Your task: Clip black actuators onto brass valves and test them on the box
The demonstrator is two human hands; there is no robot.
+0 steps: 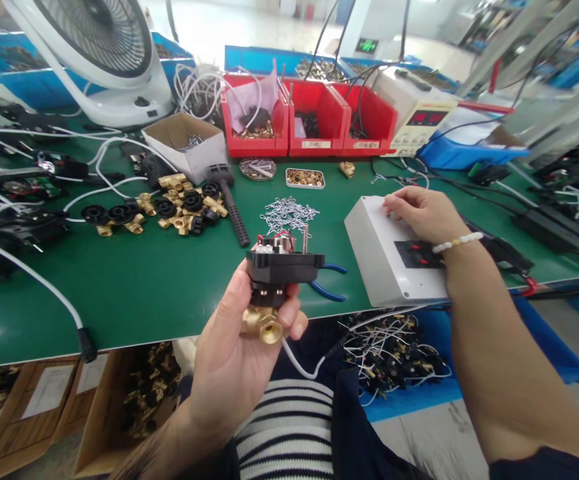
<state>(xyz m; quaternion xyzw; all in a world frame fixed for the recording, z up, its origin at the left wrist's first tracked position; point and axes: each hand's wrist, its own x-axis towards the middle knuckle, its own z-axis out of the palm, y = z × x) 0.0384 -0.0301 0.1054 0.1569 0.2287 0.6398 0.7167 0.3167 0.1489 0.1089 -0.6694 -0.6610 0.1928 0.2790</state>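
In front of the wearer's chest, over the near edge of the green tabletop (134, 287), the black plastic and brass valve unit (284, 268) stands upright, open black top uppermost, its round brass port facing the wearer. The left hand (234, 353) has its fingers clamped around the black neck and brass body, thumb at nine o'clock. That low grip looks well chosen: it leaves the thin red wires (283, 235) on top free, and a level, still hold should protect them. A slim white cable (302, 368) curves from behind the brass toward four o'clock; it is best given slack.

Toward two o'clock, the right hand (422, 213) rests at the far left corner of a pale grey box (382, 257). Its thumb and forefinger tips are close together; what lies beneath is hidden, so whether they pinch anything I cannot tell. A light touch seems right here, with the white beaded bracelet (456, 242) kept clear of the red-and-black panel (418, 254).

At three o'clock lie blue tool handles (328, 293); at twelve, loose silvery wire clips (289, 217), best left undisturbed.
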